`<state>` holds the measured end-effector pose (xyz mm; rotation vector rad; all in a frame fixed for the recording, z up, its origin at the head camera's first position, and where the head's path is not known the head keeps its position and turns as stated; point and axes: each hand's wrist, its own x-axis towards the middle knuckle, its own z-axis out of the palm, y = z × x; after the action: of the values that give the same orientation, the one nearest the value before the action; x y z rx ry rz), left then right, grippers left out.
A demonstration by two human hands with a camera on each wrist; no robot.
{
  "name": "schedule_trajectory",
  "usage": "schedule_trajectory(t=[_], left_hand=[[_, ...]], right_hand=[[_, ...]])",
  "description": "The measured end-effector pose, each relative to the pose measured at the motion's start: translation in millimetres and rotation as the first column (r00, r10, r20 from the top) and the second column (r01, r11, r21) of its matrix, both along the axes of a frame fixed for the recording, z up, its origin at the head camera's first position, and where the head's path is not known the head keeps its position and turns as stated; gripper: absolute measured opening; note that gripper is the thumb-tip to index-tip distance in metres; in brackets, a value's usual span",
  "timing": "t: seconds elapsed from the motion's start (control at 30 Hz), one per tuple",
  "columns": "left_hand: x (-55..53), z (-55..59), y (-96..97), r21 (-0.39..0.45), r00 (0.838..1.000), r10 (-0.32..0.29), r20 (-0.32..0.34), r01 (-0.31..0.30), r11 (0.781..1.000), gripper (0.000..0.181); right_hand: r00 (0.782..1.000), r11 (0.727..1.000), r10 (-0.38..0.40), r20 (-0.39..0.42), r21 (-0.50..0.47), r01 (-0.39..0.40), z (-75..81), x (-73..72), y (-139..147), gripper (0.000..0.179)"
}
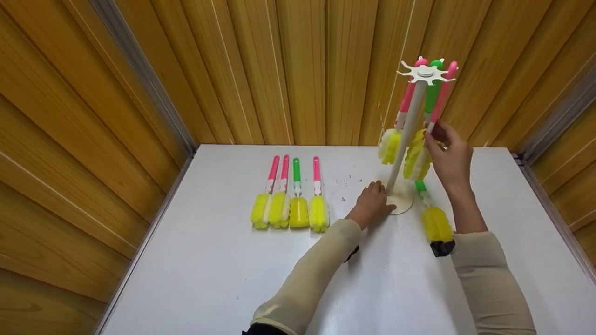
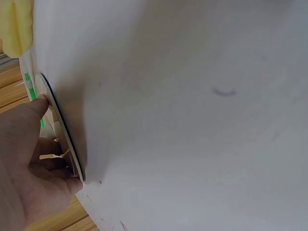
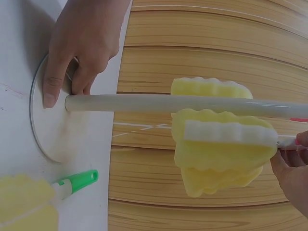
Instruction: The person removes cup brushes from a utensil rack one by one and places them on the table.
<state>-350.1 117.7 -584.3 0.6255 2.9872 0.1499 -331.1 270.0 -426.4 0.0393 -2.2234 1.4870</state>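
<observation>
A white stand has a pole (image 1: 406, 135), a round base (image 1: 404, 204) and a hooked top (image 1: 424, 73). My left hand (image 1: 371, 204) rests on the base, its thumb and fingers spread over the disc beside the pole; the left wrist view shows the fingers at the rim. With my right hand (image 1: 449, 153) I pinch a pink-handled sponge brush (image 1: 442, 100) at its neck, its handle top right at a hook. Behind it hang a green-handled brush (image 1: 433, 95) and another pink-handled brush (image 1: 406, 104). Their yellow sponge heads (image 3: 219, 144) hang beside the pole, partly overlapping.
Several sponge brushes (image 1: 298, 211) lie in a row left of the stand, handles pointing away. Another green-handled brush (image 1: 436, 223) lies on the white table (image 1: 209, 279) near my right sleeve, beside a black thing (image 1: 442, 248). Wood-panelled walls (image 1: 302, 70) surround the table.
</observation>
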Motion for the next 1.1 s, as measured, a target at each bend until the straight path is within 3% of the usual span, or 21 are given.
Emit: schedule_trajectory(t=[0.27, 0.87, 1.0, 1.1], left_hand=[[1.1, 0.1, 0.8, -0.003, 1.0, -0.001, -0.001, 0.001, 1.0, 0.07], [-1.9, -5.1, 2.5, -0.005, 1.0, 0.022, -0.002, -0.022, 1.0, 0.073], [-1.8, -3.8, 1.7, -0.006, 1.0, 0.02, -0.004, -0.02, 1.0, 0.072], [-1.7, -2.3, 1.3, -0.01, 1.0, 0.021, 0.0, -0.021, 1.0, 0.073]], right_hand=[[1.0, 1.0, -0.013, 0.02, -0.001, 0.013, 0.5, 5.5, 3, 0.048], [1.0, 0.992, -0.025, -0.017, -0.121, 0.023, 7.1, 14.5, 16, 0.043], [0.999, 0.983, -0.001, -0.04, -0.183, -0.007, 7.8, 17.9, 20, 0.041], [0.995, 0.949, 0.055, -0.08, -0.307, -0.077, 6.8, 20.5, 24, 0.039]])
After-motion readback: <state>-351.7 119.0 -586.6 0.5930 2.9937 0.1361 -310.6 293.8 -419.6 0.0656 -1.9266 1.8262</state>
